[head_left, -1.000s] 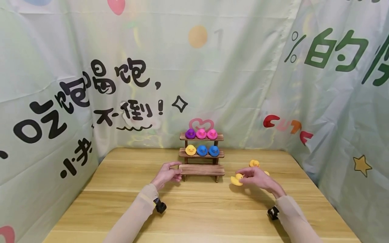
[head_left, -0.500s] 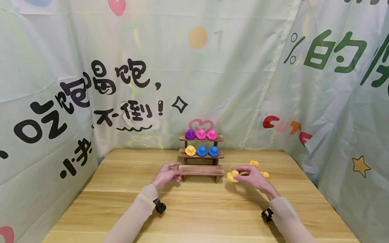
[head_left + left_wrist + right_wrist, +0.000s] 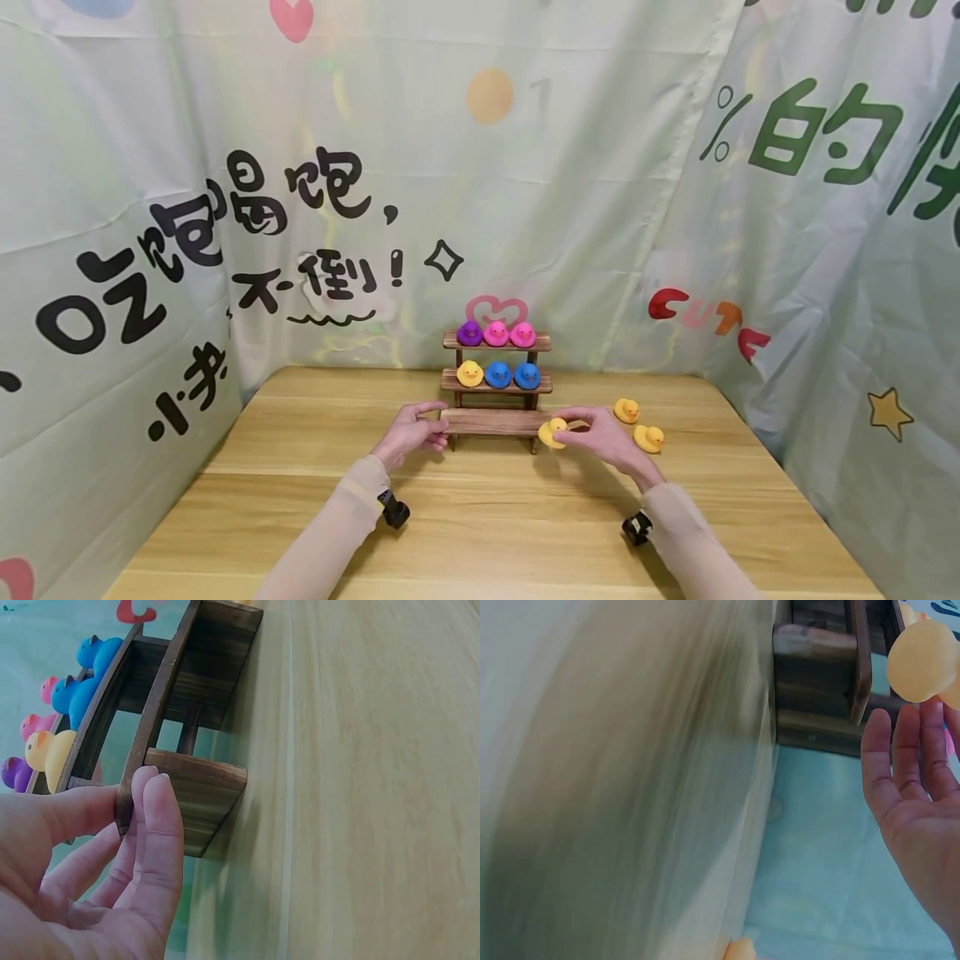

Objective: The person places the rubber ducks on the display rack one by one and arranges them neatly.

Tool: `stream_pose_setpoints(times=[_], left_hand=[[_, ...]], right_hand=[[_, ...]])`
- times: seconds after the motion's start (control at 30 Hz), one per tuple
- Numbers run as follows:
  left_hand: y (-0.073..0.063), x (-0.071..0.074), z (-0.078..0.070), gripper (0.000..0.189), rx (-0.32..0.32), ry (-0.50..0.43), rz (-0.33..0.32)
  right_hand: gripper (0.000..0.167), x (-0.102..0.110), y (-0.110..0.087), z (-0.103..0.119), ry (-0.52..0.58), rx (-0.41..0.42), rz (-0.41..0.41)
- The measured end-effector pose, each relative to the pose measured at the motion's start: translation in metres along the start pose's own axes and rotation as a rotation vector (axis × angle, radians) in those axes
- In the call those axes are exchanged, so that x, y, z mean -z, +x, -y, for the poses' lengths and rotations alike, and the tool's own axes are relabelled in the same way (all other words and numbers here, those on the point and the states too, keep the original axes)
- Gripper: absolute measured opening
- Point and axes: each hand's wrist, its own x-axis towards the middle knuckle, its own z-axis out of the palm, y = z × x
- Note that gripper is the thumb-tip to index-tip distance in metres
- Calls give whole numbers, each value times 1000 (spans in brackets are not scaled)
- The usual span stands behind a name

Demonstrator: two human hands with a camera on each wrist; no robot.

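A small three-tier wooden stand (image 3: 495,422) is on the table. My left hand (image 3: 411,432) pinches the left end of its lowest shelf; in the left wrist view the thumb and fingertips (image 3: 156,796) close on the board's end. My right hand (image 3: 604,437) holds a yellow rubber duck (image 3: 552,432) between thumb and fingers, in front of the right end of that shelf. The right wrist view shows the held duck (image 3: 924,661) at the fingertips. On the middle shelf sit another yellow duck (image 3: 470,373) and two blue ducks (image 3: 498,374). A purple duck (image 3: 470,333) and two pink ducks (image 3: 497,333) line the top shelf.
Two more yellow ducks, one farther back (image 3: 626,410) and one nearer (image 3: 648,438), rest on the wooden table (image 3: 465,517) right of the stand. A printed cloth backdrop (image 3: 570,208) encloses the table's back and sides.
My right hand has moved left with the yellow duck, from beside the loose ducks to the lowest shelf's right end. The left hand has stayed on the stand.
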Motion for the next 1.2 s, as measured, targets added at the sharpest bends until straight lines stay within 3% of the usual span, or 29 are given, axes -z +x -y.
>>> stream_pose_setpoints(times=[0.67,1.2], left_hand=[[-1,-1,0,49,14,-2,-9],[-2,-3,-2,49,1,-5,-7]], right_hand=[[34,-27,20,14,57,53,71],[33,-56,36,24,106,48,67]])
